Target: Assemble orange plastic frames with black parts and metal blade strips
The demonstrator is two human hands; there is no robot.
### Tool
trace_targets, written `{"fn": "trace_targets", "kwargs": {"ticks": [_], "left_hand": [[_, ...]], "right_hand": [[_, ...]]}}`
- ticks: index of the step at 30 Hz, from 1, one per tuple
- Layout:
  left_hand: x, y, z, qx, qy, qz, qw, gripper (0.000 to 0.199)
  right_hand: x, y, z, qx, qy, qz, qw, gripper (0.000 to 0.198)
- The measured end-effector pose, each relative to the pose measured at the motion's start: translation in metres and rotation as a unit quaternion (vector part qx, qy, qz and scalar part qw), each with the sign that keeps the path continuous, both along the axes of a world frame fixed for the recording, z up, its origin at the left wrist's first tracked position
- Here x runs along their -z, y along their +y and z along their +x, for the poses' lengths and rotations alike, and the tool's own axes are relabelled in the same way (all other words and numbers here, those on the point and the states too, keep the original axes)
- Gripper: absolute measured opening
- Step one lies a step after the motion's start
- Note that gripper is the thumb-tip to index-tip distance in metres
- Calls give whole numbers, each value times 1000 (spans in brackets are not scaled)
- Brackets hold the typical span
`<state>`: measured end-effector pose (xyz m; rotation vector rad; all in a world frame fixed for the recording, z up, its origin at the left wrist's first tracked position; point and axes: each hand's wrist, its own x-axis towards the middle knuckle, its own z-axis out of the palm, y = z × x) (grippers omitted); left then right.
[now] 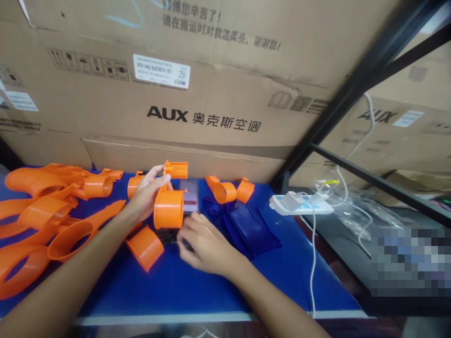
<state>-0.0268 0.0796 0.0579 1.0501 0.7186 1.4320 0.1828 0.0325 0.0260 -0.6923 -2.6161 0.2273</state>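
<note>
My left hand (146, 192) is closed around an orange plastic part and holds it up above the table. The part's wide ring (168, 209) faces me, and a smaller ribbed orange end (177, 170) shows above my thumb; whether both are one piece I cannot tell. Just right of the ring, my right hand (202, 241) is low over the table with its fingers curled in. Something dark lies at its fingertips, too hidden to name. A phone (190, 190) with a lit screen lies behind the hands. Below my left wrist sits a loose orange ring (145, 248).
Several orange ringed parts (45, 213) pile up on the left of the blue table (169, 295). More orange pieces (225, 191) and dark blue flat parts (248, 227) lie to the right. A white power strip (299, 204) with cables sits by the black rack (317, 119). Large cartons (211, 94) stand behind.
</note>
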Motion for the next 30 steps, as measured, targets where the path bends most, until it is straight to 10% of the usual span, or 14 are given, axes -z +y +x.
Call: {"fn": "trace_targets", "kwargs": {"ticks": [8, 22, 30], "left_hand": [[-2, -2, -2, 17, 10, -10, 1000, 38], [-5, -5, 1, 35, 0, -15, 999, 39], [0, -6, 4, 63, 25, -19, 997, 23]], "right_hand": [[-16, 6, 16, 53, 121, -143, 981, 8], [-12, 5, 10, -42, 19, -90, 995, 8], [-14, 12, 21, 150, 266, -176, 936, 7]]}}
